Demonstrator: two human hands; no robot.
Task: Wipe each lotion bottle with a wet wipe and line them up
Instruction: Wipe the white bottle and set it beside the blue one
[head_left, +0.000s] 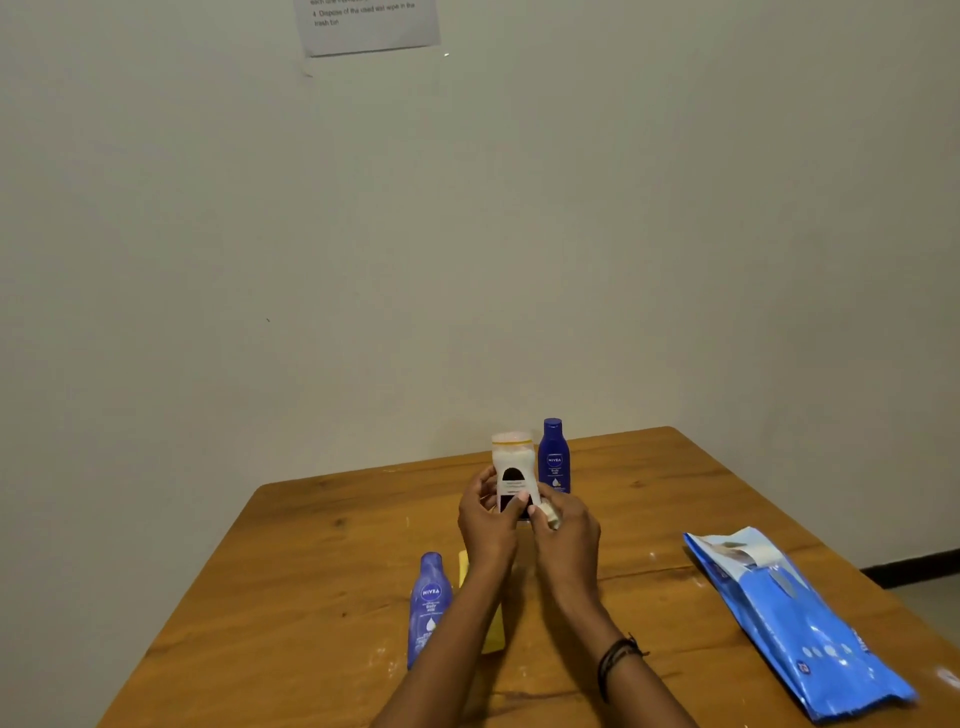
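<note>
Closest to me, dark cords (618, 656) circle my right wrist, and my forearms run in from the bottom edge, which cuts them off. On my right a blue wipes pack (795, 623) lies flat on the wooden counter (311, 571), its flap peeled back and its print too blurred to read. On my left is a pale blue lotion bottle (430, 608), cap pointing away, its lower right edge covered by my left forearm. Just beside it is a yellow thing (464, 564), mostly hidden behind that arm; I cannot tell what it is. Farther out, my left grip (488, 519) curls around the lower left of a white bottle (513, 475), thumb on its dark label. My right grip (566, 525) pinches a wadded wet wipe (550, 514) against the bottle's lower right side. My fingers hide its base, so I cannot tell whether it stands on the counter. Just behind it a dark blue bottle (554, 457) stands upright near the far edge. On the wall, a taped paper (366, 23) is cropped by the top edge.
</note>
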